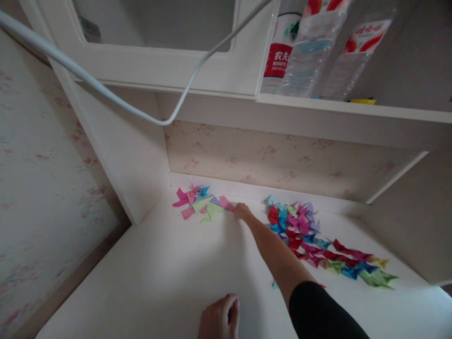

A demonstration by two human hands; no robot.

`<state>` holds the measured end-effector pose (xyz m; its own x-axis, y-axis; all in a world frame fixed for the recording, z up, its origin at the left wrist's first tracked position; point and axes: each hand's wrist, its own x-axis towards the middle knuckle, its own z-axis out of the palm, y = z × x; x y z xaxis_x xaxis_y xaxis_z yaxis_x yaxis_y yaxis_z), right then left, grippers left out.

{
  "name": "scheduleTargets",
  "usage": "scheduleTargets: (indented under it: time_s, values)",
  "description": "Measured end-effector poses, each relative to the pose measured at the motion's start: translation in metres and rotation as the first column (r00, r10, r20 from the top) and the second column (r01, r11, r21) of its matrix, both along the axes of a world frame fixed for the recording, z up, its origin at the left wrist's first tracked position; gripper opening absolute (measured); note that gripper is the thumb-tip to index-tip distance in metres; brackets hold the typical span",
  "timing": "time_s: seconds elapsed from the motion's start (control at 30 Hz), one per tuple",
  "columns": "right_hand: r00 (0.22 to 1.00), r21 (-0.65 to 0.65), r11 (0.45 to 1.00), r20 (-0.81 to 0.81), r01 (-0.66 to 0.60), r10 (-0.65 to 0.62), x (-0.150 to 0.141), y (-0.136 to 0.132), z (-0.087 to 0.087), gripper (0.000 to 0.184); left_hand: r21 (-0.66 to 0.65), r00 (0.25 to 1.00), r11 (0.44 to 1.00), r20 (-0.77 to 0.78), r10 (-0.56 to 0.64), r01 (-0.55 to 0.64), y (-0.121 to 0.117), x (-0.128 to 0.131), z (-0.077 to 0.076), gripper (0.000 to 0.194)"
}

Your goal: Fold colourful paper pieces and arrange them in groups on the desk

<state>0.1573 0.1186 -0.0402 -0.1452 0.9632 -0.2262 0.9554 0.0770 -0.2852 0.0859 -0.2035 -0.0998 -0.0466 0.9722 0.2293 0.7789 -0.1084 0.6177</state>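
My right hand (242,211) reaches far forward across the white desk, its fingers closed at the edge of a pink folded paper piece (226,204). That piece lies at the right end of a small pile of folded papers (208,213) in pink, pale green, purple and blue. Near the bottom edge, my left hand (219,318) is curled into a loose fist above the desk, and nothing shows in it. To the right of my right forearm, many colourful origami paper cranes (300,219) are gathered, some partly hidden behind the arm.
More folded cranes (353,263) spread in rows toward the right side panel. Overhead, a shelf (353,109) holds plastic water bottles (310,52) beside a white cabinet door (169,70). A white cable (141,113) hangs across the upper left. Floral wallpaper (45,188) covers the left wall.
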Motion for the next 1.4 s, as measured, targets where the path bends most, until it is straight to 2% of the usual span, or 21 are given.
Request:
scheduleTargets:
  time_s: [0.17, 0.33, 0.47, 0.63, 0.73, 0.83, 0.93, 1.03, 1.17, 1.3, 1.4]
  values:
    - [0.995, 0.054, 0.999, -0.102, -0.004, 0.010, 0.014, -0.001, 0.030, 0.035, -0.044, 0.999, 0.998, 0.000, -0.033, 0.033, -0.003, -0.003, 0.015, 0.030]
    - [0.951, 0.167, 0.983, -0.282, -0.080, 0.125, 0.061, -0.016, 0.064, 0.034, -0.064, 0.998, 0.996, 0.021, -0.067, 0.069, -0.007, -0.005, 0.025, 0.029]
    - [0.916, 0.167, 0.983, -0.377, -0.080, 0.139, 0.118, -0.055, 0.075, 0.032, -0.098, 0.993, 0.988, 0.015, -0.117, 0.118, -0.009, -0.005, 0.030, 0.032]
    - [0.896, 0.165, 0.986, -0.434, -0.016, 0.087, 0.192, -0.125, 0.078, 0.032, -0.101, 0.986, 0.982, -0.012, -0.163, 0.161, -0.009, -0.004, 0.031, 0.031]
    - [0.902, 0.158, 0.987, -0.424, -0.010, 0.077, 0.228, -0.161, 0.066, 0.034, -0.080, 0.985, 0.983, -0.048, -0.167, 0.163, -0.010, -0.003, 0.028, 0.028]
    - [0.908, 0.147, 0.989, -0.416, 0.026, 0.038, 0.254, -0.185, 0.040, 0.034, -0.061, 0.981, 0.983, -0.083, -0.177, 0.172, -0.010, -0.002, 0.024, 0.026]
    - [0.912, 0.158, 0.984, -0.409, 0.086, -0.014, 0.269, -0.200, 0.009, 0.035, -0.044, 0.976, 0.983, -0.119, -0.182, 0.178, -0.009, -0.001, 0.022, 0.026]
    - [0.918, 0.196, 0.967, -0.390, 0.162, -0.075, 0.276, -0.207, -0.013, 0.035, -0.021, 0.974, 0.985, -0.151, -0.170, 0.169, -0.010, -0.001, 0.022, 0.027]
    - [0.948, 0.288, 0.946, -0.313, 0.149, -0.054, 0.279, -0.209, -0.025, 0.037, 0.005, 0.972, 0.985, -0.167, -0.168, 0.172, -0.011, 0.000, 0.024, 0.026]
    - [0.996, 0.379, 0.924, -0.087, 0.048, -0.015, 0.277, -0.217, -0.032, 0.032, 0.016, 0.974, 0.986, -0.162, -0.159, 0.164, -0.010, 0.001, 0.024, 0.025]
    - [0.999, 0.447, 0.895, 0.034, 0.005, -0.023, 0.272, -0.226, -0.037, 0.030, 0.002, 0.973, 0.987, -0.167, -0.160, 0.163, -0.009, 0.001, 0.023, 0.024]
